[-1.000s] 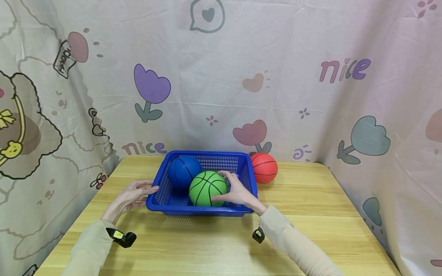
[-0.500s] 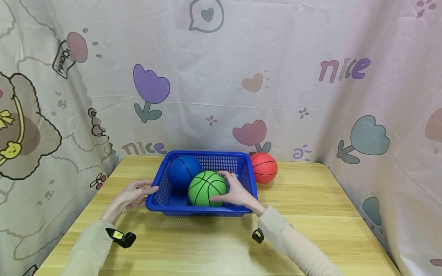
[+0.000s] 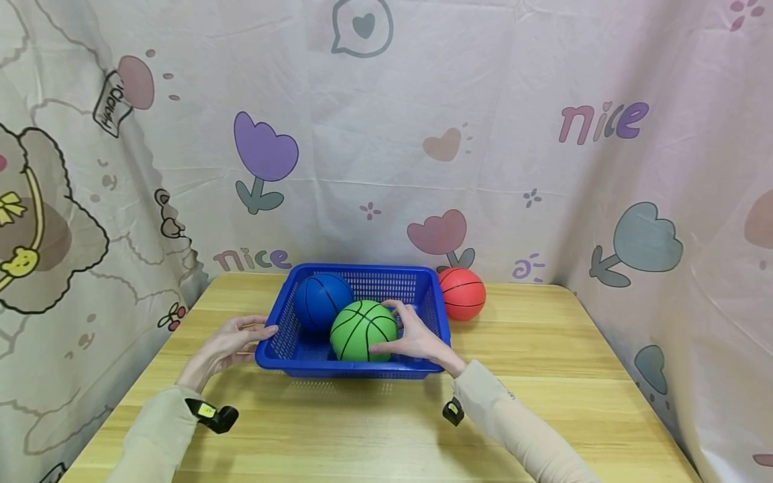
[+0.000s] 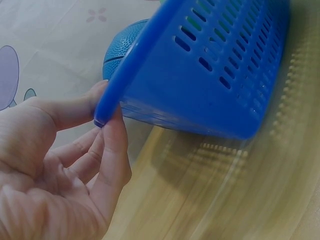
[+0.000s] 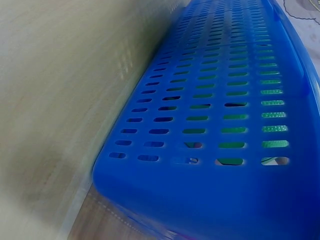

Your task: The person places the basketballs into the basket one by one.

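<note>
A blue plastic basket [image 3: 356,370] with slotted walls stands on the table, holding a blue ball [image 3: 323,302] at back left and a green ball [image 3: 362,330] near the front. My left hand [image 3: 228,344] pinches the basket's left rim [image 4: 131,70] between thumb and fingers. Inside the basket, my right hand [image 3: 417,334] grips the green ball from its right side, thumb in front and fingers behind. In the right wrist view the basket wall [image 5: 210,185] hides that hand; green shows through the slots.
A red ball [image 3: 463,294] sits on the table just right of the basket's back corner. The wooden table [image 3: 338,436] reaches back to a printed cloth [image 3: 362,154] hanging behind and at both sides.
</note>
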The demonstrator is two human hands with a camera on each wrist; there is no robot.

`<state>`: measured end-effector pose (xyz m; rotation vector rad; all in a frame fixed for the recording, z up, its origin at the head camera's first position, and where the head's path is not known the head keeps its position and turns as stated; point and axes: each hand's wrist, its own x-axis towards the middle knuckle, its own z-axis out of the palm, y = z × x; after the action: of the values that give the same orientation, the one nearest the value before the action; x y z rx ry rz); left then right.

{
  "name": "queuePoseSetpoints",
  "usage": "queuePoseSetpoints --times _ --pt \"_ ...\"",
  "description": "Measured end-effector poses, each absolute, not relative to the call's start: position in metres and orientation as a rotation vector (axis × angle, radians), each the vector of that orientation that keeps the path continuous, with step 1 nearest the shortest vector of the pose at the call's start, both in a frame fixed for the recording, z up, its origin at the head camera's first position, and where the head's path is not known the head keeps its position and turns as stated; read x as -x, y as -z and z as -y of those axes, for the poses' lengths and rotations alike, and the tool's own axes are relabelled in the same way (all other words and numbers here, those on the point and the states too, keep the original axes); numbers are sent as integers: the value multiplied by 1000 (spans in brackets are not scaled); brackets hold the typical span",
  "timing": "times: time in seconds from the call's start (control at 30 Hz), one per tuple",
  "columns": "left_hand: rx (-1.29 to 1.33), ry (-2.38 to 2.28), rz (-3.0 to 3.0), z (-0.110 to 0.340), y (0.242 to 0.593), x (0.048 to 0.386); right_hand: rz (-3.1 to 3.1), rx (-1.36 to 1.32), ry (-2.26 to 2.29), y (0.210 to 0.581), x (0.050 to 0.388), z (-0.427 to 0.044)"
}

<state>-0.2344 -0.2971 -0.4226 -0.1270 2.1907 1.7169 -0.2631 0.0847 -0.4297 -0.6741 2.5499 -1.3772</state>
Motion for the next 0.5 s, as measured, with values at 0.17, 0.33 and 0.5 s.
queuePoseSetpoints --times 0.17,0.33,0.5 --pt "130 -1716 -2189 297 422 235 -2542 669 1380 429 263 -85" --pt "132 -1721 -2186 297 422 234 -2533 665 1386 428 262 -85" --pt "131 -1722 -2186 297 423 234 -2531 660 1385 428 262 -85"
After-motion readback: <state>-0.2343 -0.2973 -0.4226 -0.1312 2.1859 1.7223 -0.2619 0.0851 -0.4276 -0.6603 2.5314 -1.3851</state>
